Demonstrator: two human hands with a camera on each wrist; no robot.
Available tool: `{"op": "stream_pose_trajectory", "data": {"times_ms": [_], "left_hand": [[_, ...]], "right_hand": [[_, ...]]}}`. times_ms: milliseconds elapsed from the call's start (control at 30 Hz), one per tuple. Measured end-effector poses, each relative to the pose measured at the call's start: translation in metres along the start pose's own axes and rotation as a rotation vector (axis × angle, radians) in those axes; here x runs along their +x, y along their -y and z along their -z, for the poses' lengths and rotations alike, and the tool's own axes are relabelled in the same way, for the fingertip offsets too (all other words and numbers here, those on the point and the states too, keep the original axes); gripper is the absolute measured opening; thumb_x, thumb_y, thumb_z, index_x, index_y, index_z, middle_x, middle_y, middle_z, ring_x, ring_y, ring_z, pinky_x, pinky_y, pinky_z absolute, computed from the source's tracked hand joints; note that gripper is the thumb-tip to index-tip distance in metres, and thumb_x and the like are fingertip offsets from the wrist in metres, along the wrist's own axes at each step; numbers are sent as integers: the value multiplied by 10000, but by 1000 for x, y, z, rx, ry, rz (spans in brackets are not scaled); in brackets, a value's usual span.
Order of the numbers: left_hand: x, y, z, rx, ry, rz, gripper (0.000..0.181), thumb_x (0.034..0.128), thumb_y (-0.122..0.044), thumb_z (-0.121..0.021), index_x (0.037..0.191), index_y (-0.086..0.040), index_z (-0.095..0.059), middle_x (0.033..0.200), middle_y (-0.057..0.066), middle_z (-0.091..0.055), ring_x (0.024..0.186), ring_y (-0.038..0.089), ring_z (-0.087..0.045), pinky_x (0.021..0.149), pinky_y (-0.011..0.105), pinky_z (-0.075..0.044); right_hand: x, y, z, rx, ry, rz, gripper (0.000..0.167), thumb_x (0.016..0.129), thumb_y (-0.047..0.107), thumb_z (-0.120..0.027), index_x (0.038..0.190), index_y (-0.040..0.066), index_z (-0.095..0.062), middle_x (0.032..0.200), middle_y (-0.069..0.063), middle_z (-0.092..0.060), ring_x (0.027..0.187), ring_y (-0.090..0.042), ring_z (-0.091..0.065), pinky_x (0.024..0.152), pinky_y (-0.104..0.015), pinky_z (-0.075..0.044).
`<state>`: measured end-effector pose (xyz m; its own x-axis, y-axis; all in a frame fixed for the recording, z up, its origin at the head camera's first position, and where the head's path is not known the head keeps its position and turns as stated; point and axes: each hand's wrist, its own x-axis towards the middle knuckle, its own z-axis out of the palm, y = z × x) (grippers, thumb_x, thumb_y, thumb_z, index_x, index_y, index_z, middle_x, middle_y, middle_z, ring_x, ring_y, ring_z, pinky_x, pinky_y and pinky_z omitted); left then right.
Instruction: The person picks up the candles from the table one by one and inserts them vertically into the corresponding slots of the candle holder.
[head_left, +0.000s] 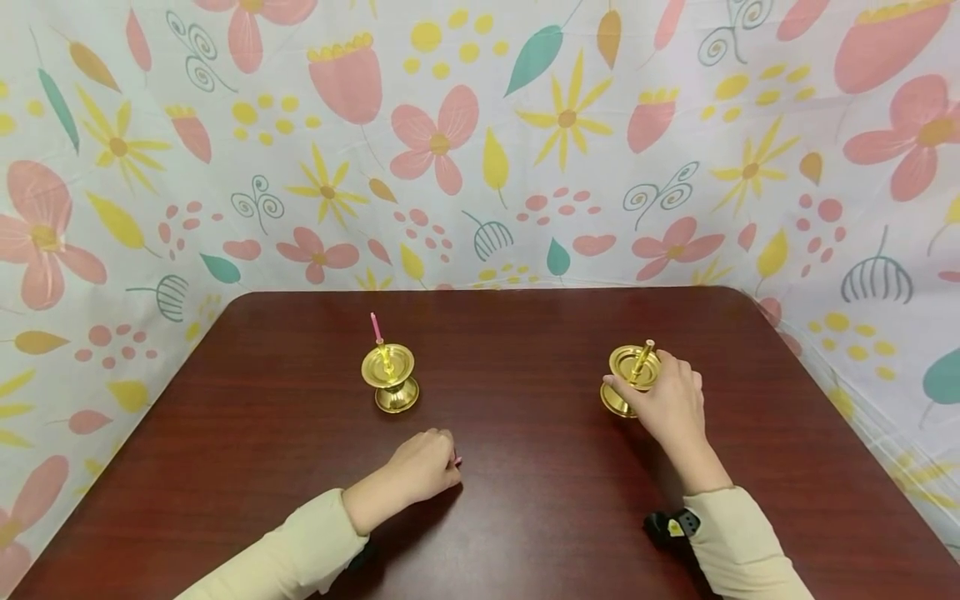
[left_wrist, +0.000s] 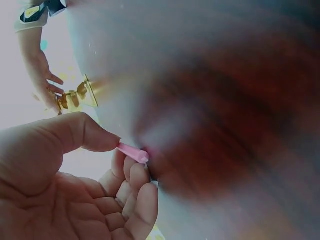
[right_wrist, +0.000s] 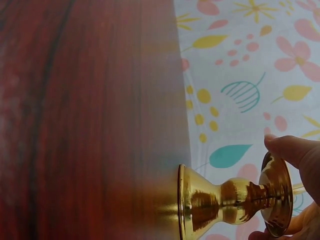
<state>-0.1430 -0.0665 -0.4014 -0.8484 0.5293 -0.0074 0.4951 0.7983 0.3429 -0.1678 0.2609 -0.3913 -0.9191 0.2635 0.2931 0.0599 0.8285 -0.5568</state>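
Note:
My right hand point(head_left: 672, 406) grips the upper dish of a brass candle holder point(head_left: 619, 403) on the right, thumb and fingers at opposite sides of its rim. In the right wrist view, this holder point(right_wrist: 235, 200) has a flared base and a rounded stem. Its socket rises from the dish with no tall candle visible in it. Lower and nearer the middle, my left hand point(head_left: 412, 468) pinches a short pink candle point(left_wrist: 134, 152) between thumb and fingers, just above the table. A matching brass holder point(head_left: 396, 395) stands at left, with a slim pink candle point(head_left: 377, 327) upright in its socket.
Both holders are on a dark reddish-brown wooden table point(head_left: 510, 358) with rounded far corners. Behind and beside it hangs a white cloth point(head_left: 517, 250) printed with flowers and leaves. A black wrist device point(head_left: 672, 527) sits at the right sleeve.

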Motion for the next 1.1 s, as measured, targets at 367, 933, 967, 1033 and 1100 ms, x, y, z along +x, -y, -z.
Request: {"op": "stream_pose_trajectory", "data": {"times_ms": [367,933,967,1033,1100], "left_hand": [[3,0,1,-25,-45,6,213,725,-35,-665,593,-107,-515,647,-22,-450,547,106,-385,471,277,-364],[10,-3,7,-109,-68,29,164,717,18,-684,785,-53,-552,722,17,-572,636,126,-525,559,269,-440],[10,-3,7,-114,-68,27,160,717,16,-682,787,-55,-558,721,14,-571,639,122,-528,562,264,-440],[12,-2,6,-126,-67,25,147,723,6,-684,792,-61,-573,723,8,-578,643,117,-536,567,255,-442],[14,-1,6,-140,-72,21,133,731,-7,-687,789,-70,-586,726,3,-587,644,110,-541,571,247,-443]], "right_hand": [[0,0,1,-2,3,-7,840,775,447,-734,1282,-148,-426,1178,-349,-485,1075,-482,-400,859,-580,-349],[0,0,1,-13,11,-4,854,774,471,-727,1291,-139,-426,1200,-349,-485,1072,-495,-411,889,-591,-349],[0,-1,1,-14,12,-5,857,774,472,-726,1292,-140,-424,1200,-350,-485,1072,-493,-411,888,-590,-350],[-1,-1,1,-14,12,-4,855,774,469,-727,1290,-142,-424,1191,-348,-488,1069,-489,-413,889,-587,-349],[-1,-1,1,-15,12,-6,854,774,465,-728,1290,-143,-423,1185,-347,-489,1066,-488,-414,887,-586,-349]]}}
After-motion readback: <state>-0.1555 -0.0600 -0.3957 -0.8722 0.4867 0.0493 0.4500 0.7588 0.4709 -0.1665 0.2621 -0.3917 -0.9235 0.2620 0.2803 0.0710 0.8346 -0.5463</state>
